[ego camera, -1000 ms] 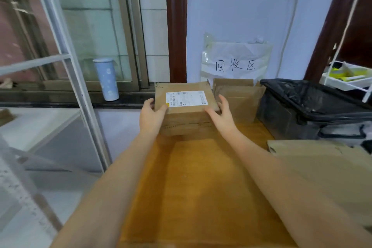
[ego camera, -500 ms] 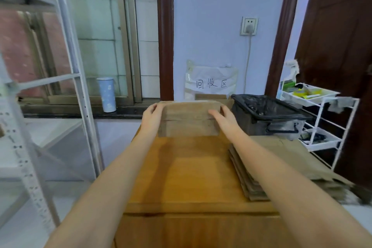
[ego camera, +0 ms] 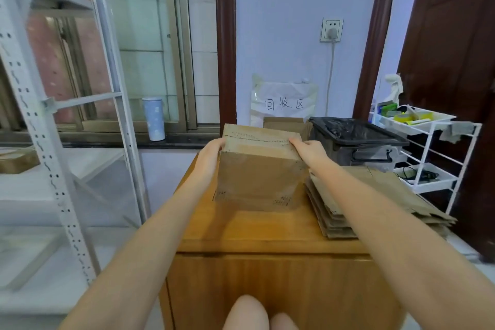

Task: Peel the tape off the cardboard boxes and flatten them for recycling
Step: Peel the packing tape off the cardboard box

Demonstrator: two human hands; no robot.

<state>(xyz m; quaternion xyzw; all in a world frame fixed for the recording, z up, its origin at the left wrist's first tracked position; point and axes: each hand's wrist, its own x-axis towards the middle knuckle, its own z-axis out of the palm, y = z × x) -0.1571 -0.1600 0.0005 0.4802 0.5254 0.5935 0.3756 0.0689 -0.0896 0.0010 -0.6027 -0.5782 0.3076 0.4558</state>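
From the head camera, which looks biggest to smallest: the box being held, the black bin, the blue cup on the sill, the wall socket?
1. Box, nearest the camera, which inflates it.
2. Black bin, farther back.
3. Blue cup.
4. Wall socket, close to the cup in apparent size and farthest away, so this order is unsure.

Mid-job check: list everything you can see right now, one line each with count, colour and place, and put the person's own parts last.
cardboard box: 1, brown, on the cabinet, held at both sides
flattened cardboard stack: 1 pile, brown, right part of the cabinet top
open box: 1, brown, behind the held box, by the wall
wooden cabinet: 1, orange-brown, centre
bin with liner: 1, black, back right of the cabinet
paper sign: 1, white, on the wall
wall socket: 1, white, above the sign
tumbler: 1, pale blue, on the window sill
metal shelving: 1, white, left
wire trolley: 1, white, right
left hand: grip on the box's left side
right hand: grip on its right top edge
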